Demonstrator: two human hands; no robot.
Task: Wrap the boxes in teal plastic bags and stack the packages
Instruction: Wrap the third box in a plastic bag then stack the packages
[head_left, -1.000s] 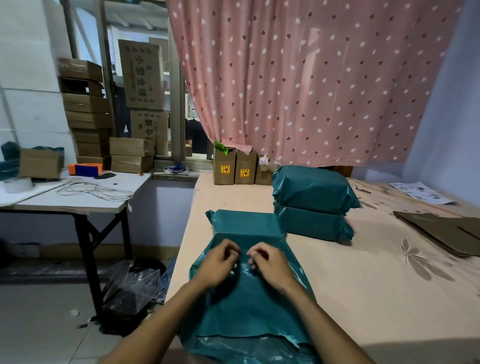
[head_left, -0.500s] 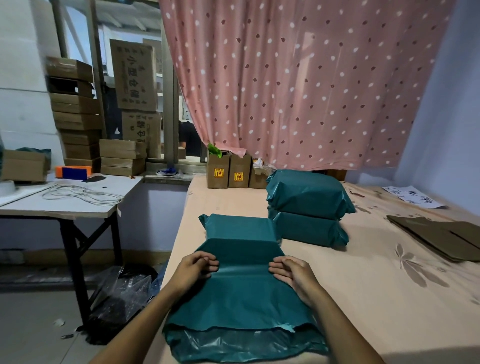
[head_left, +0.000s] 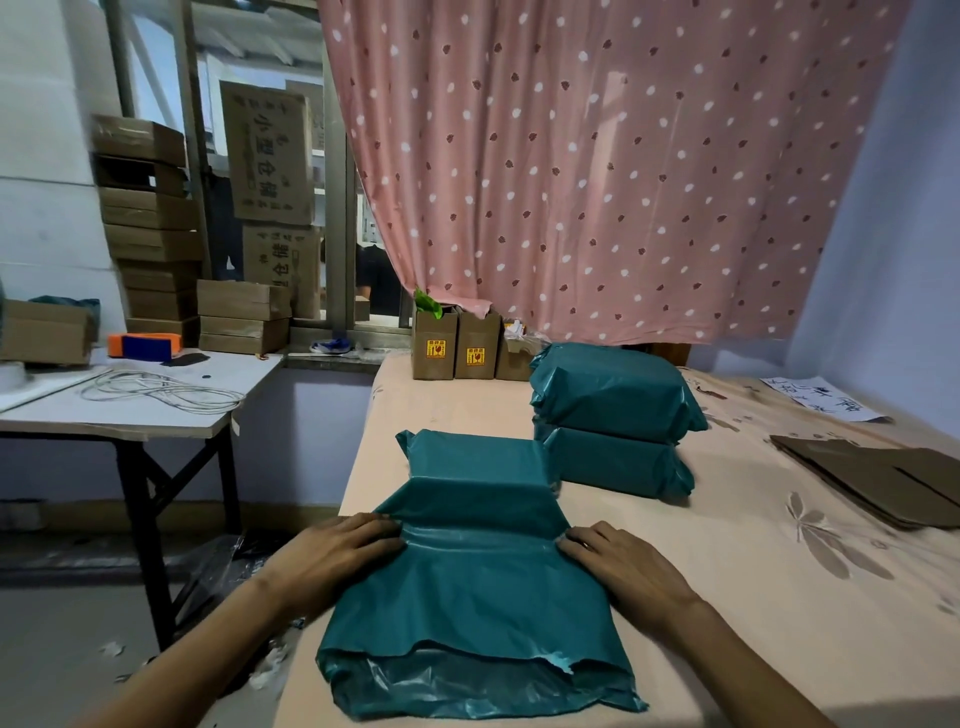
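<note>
Left hand (head_left: 340, 553) and right hand (head_left: 621, 564), fingers flat and gripping nothing, press the teal bag (head_left: 478, 587) at either edge, apparently creasing it against the enclosed box.

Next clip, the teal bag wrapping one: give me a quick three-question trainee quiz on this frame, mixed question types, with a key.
1. How many finished teal packages are in the stack beside the bag being worked on?
2. True or false: the left hand and right hand both rest on the same side edge of the teal bag.
3. Multiple choice: the bag's open end faces A) the curtain, B) the person, C) the white side table.

Key
1. Two, one on top of the other.
2. False: the hands press opposite side edges, left and right.
3. B: the open mouth lies at the near edge of the table.
</note>
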